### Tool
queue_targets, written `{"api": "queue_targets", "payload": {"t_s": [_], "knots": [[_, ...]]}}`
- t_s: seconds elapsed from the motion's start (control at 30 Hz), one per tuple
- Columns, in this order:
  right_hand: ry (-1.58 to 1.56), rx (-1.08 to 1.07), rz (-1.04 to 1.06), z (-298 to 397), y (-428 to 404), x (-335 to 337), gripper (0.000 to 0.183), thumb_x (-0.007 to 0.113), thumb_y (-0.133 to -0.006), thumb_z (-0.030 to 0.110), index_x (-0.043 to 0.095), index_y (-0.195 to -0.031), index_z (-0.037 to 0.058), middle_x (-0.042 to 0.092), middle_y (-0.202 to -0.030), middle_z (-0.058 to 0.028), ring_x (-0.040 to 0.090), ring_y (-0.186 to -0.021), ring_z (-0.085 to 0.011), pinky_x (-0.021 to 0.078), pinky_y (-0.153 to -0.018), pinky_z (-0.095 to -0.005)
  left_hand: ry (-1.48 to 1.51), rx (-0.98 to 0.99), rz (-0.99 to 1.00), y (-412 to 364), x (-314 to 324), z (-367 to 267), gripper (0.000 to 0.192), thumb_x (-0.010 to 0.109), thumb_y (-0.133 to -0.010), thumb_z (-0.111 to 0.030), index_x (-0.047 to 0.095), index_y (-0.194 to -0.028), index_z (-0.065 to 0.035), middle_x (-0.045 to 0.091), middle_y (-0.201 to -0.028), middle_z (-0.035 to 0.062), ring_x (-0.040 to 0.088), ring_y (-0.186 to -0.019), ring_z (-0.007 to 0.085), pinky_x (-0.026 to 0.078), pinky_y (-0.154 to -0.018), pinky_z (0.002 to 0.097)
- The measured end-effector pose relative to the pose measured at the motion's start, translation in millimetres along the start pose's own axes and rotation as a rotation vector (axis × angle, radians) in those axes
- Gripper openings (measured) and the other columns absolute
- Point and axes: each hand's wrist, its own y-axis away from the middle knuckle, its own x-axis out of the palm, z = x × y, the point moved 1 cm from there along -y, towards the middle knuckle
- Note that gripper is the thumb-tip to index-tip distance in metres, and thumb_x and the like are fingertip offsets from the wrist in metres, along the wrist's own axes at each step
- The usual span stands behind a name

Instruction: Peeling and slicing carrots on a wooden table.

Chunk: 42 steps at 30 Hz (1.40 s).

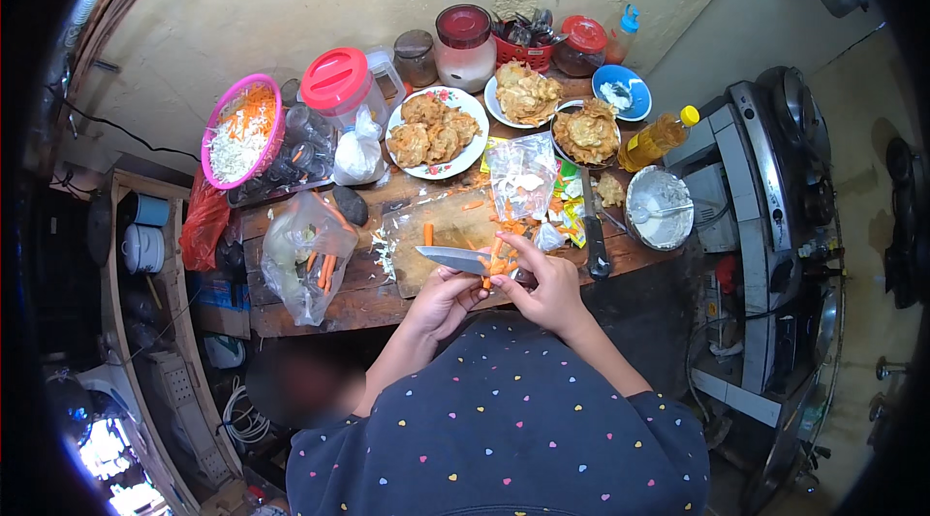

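Over the front edge of a worn wooden cutting board point(414, 265), my two hands meet around cut carrot point(498, 265). My left hand point(447, 298) has its fingertips on the lower end of the carrot. A kitchen knife point(452, 259) lies across in front of it, blade pointing left. My right hand point(548, 287) is curled around the knife's handle, which is mostly hidden, and its thumb and index finger touch the carrot strips. Another carrot piece point(429, 234) stays on the board, with orange shreds scattered behind.
A black-handled knife point(596, 247) lies right of the board. Left are a plastic bag of carrots point(309, 261), a dark stone point(351, 206) and a pink basket of shredded vegetables point(280, 131). Behind stand a plate of fritters point(476, 145), an oil bottle point(654, 142) and a batter bowl point(686, 189).
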Motion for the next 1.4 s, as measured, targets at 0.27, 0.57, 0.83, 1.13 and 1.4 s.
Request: {"api": "queue_targets", "payload": {"t_s": [0.27, 0.57, 0.83, 1.13, 1.4], "knots": [[-0.037, -0.028, -0.113, -4.0, 0.0, 5.4, 0.037, 0.068, -0.080, 0.028, 0.061, -0.113, 0.0118, 0.060, -0.059, -0.0061, 0.058, -0.048, -0.0195, 0.0424, -0.046, -0.0304, -0.047, -0.023, 0.008, -1.5, -5.9, 1.4, 0.026, 0.058, -0.087, -0.004, 0.057, -0.113, 0.0010, 0.063, -0.097, 0.0062, 0.059, -0.083, 0.0109, 0.050, -0.070, 0.0231], [-0.268, 0.173, -0.091, -8.1, 1.0, 3.8, 0.050, 0.067, -0.082, 0.031, 0.052, -0.125, 0.0085, 0.047, -0.050, -0.0018, 0.048, -0.041, -0.0157, 0.0344, -0.044, -0.0286, -0.045, -0.018, 0.003, 1.2, 0.7, -1.9, 0.030, 0.058, -0.088, -0.009, 0.054, -0.116, 0.0001, 0.062, -0.101, 0.0063, 0.059, -0.085, 0.0104, 0.049, -0.069, 0.0231], [-0.042, -0.017, 0.038, 0.2, 0.8, 5.2, 0.062, 0.065, -0.081, 0.036, 0.043, -0.134, 0.0116, 0.041, -0.049, 0.0001, 0.046, -0.040, -0.0172, 0.0329, -0.043, -0.0309, -0.060, 0.000, 0.024, 0.3, -12.2, 0.2, 0.034, 0.058, -0.088, -0.010, 0.051, -0.120, -0.0004, 0.062, -0.104, 0.0073, 0.060, -0.090, 0.0138, 0.050, -0.069, 0.0249], [0.015, -0.066, 0.005, 2.2, -1.3, 5.2, 0.057, 0.065, -0.081, 0.037, 0.048, -0.131, 0.0147, 0.051, -0.052, -0.0032, 0.054, -0.045, -0.0209, 0.0385, -0.045, -0.0323, 0.149, -0.068, 0.018, 0.3, -15.1, 2.2, 0.025, 0.056, -0.087, -0.006, 0.053, -0.112, -0.0006, 0.062, -0.097, 0.0080, 0.060, -0.083, 0.0152, 0.050, -0.068, 0.0253], [0.022, -0.148, -0.152, -7.0, -2.5, 9.4, 0.044, 0.065, -0.081, 0.032, 0.058, -0.120, 0.0142, 0.060, -0.060, -0.0056, 0.060, -0.050, -0.0200, 0.0430, -0.048, -0.0314, 0.046, -0.095, 0.073, -3.3, -11.5, 0.6, 0.018, 0.057, -0.088, -0.007, 0.058, -0.104, -0.0007, 0.062, -0.092, 0.0075, 0.061, -0.081, 0.0133, 0.050, -0.068, 0.0251]]}}
